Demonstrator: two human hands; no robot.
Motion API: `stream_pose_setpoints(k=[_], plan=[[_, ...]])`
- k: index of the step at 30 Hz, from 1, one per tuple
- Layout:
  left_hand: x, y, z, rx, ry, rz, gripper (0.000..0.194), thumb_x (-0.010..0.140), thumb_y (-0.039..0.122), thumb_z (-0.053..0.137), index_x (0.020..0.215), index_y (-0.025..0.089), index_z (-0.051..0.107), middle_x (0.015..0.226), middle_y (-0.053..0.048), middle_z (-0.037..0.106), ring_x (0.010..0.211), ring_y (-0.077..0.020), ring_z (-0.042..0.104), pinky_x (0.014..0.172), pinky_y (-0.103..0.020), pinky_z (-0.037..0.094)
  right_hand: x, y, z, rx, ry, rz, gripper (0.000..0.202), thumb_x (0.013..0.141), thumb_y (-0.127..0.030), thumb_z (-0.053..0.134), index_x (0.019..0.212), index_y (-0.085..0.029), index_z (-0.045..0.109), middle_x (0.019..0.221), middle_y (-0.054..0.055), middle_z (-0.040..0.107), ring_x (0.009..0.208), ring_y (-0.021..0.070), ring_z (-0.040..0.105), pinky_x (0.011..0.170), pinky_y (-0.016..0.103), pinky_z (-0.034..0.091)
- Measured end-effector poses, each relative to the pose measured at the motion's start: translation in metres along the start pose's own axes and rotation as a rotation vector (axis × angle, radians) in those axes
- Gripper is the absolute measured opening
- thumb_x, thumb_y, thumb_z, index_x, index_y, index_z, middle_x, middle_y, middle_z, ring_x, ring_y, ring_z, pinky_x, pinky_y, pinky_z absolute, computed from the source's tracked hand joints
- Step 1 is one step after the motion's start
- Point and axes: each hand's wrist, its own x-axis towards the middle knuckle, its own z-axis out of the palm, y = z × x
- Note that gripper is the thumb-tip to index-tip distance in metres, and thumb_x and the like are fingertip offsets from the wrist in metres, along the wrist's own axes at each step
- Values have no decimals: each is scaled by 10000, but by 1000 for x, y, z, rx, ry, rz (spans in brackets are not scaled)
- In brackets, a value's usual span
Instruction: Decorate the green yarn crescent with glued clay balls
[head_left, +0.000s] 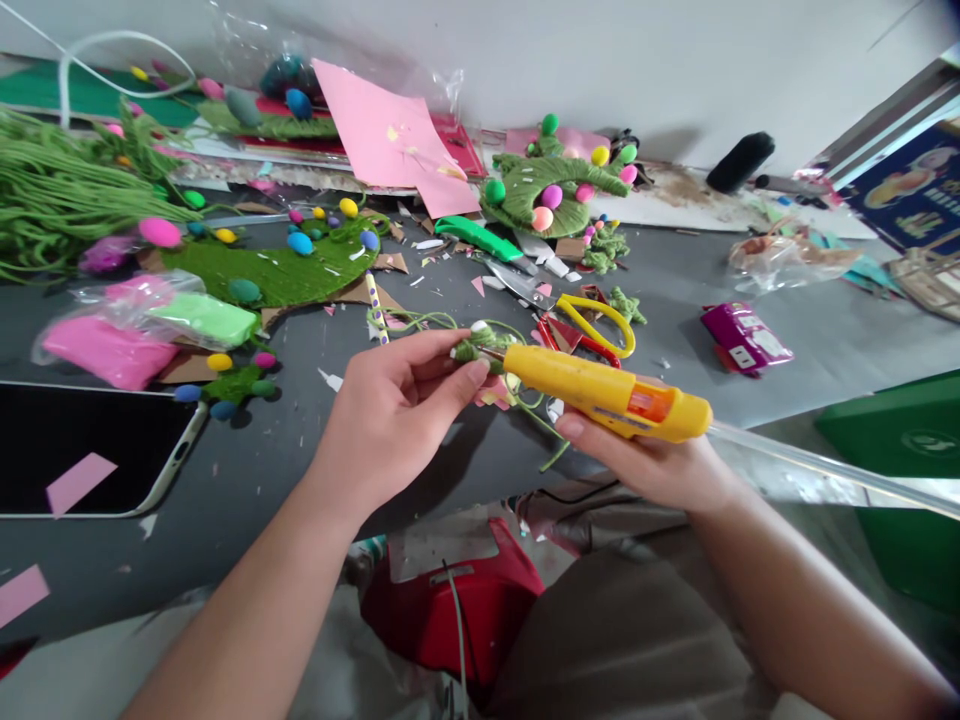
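Observation:
My left hand [397, 410] pinches a small green yarn-wrapped piece [474, 345] between thumb and fingers, above the grey table. Loose green yarn [532, 405] trails from around it. My right hand [652, 455] is wrapped round a yellow hot glue gun [600, 390], with a clear glue stick [810, 460] sticking out of its back end. The gun's nozzle points left and meets the yarn piece, or comes very close to it. Just beyond the hands lie yellow-and-red-handled scissors [596, 325] and a green utility knife [476, 238].
Yarn-covered shapes with coloured balls [277, 260] lie at the back left, near a bundle of green yarn [67, 190]. A phone [82, 450] rests at left. Pink paper [382, 125] leans at the back. A purple packet [746, 338] sits at right; a red stool [465, 600] stands below.

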Motion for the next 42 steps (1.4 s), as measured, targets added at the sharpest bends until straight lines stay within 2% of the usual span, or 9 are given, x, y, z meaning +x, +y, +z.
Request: stream_pose_setpoints(k=[6,11,15,20,25,31,42], plan=[[-1,2,1,3,9,-10,247,874,361,873,1065,213,826,962,-48,860,854,-228,839,806,-295,698,-2,1,0,-43,16,22,187,1016,-365,679,1166,-296,768,892,28,757,752,222,710,698,378,650],[0,1,0,13,25,-10,264,864,380,881,1067,220,828,957,-46,858,853,-231,837,804,-308,702,0,-1,-2,-80,44,12,116,1019,-385,678,1022,-294,750,795,13,709,677,197,648,646,364,610],[0,0,-1,-8,29,-9,262,868,364,879,1085,226,828,961,-44,858,865,-234,841,817,-309,705,1,-4,-3,-78,82,-5,148,1023,-397,669,931,-295,723,779,14,693,690,205,651,653,375,593],[0,1,0,-52,25,-11,226,867,335,883,1065,238,831,950,-31,858,849,-217,842,814,-283,704,1,-4,-4,-72,94,-3,124,1017,-393,681,946,-308,734,786,13,688,717,221,664,694,390,590],[1,3,0,-47,34,-23,251,858,352,888,1067,225,830,965,-45,858,849,-233,841,829,-318,712,1,-5,-4,-77,84,-13,155,1017,-371,680,891,-282,685,749,-3,670,636,179,614,630,353,536],[1,5,0,-85,41,-31,231,842,330,903,1033,218,832,942,-36,858,832,-221,839,829,-296,708,0,-5,-5,-86,65,2,172,1028,-370,671,889,-270,658,704,-16,626,603,156,573,559,320,480],[1,10,2,-156,70,-58,198,831,264,908,997,199,823,914,-20,855,803,-203,836,824,-280,704,-1,-4,-3,-77,59,-17,117,1024,-309,682,915,-271,662,692,-47,615,578,123,570,542,280,473]])
